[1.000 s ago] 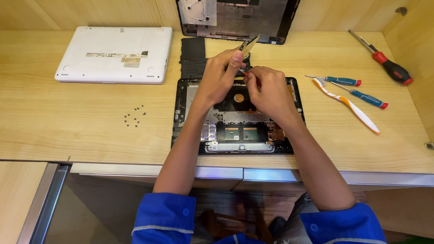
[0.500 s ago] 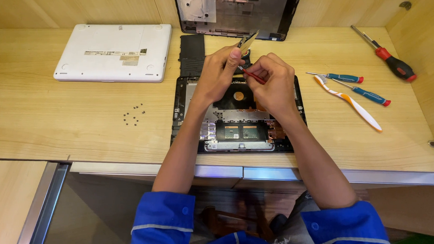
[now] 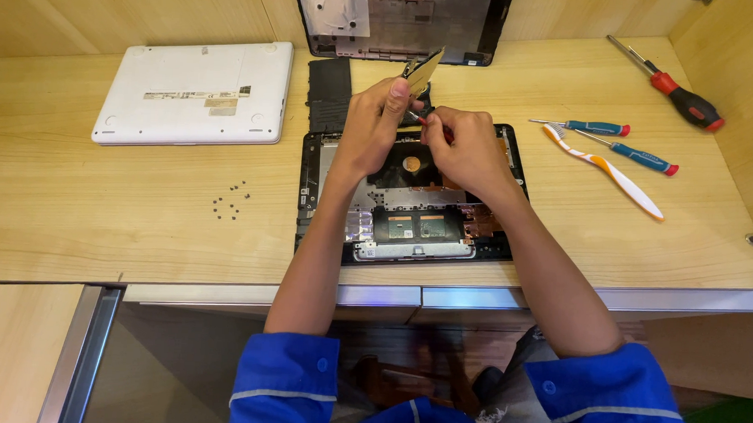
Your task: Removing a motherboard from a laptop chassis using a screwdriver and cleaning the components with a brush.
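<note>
I hold a small flat metal plate (image 3: 422,71) tilted up on edge above the back of the opened laptop base (image 3: 407,196), which lies on the tabletop (image 3: 97,216) straight in front of me. My left hand (image 3: 372,127) has its fingers (image 3: 396,90) pinched shut on the plate's lower edge. My right hand (image 3: 464,143) is closed around a slim red-handled tool (image 3: 421,120), its tip meeting the plate just beside my left thumb; the view is too small for me to say whether it is a screwdriver or a pick.

The base is already well stripped, as I judge it: its cover is off, the dark board with its round opening, the copper parts at the right and the touchpad module near the front edge are all bare. A scatter of tiny screws (image 3: 229,201) lies loose to the left, so a good deal of unfastening looks done. The plate is lifted but not yet set down, and the board itself sits in place.

Just behind the base lies a flat black battery pack (image 3: 329,91), and beyond it leans the removed dark bottom cover (image 3: 402,18). A closed white laptop (image 3: 195,94) rests upside down at the far left. To the right lie two blue-handled screwdrivers (image 3: 621,142), an orange and white toothbrush (image 3: 611,173), and a larger red and black screwdriver (image 3: 678,93).
</note>
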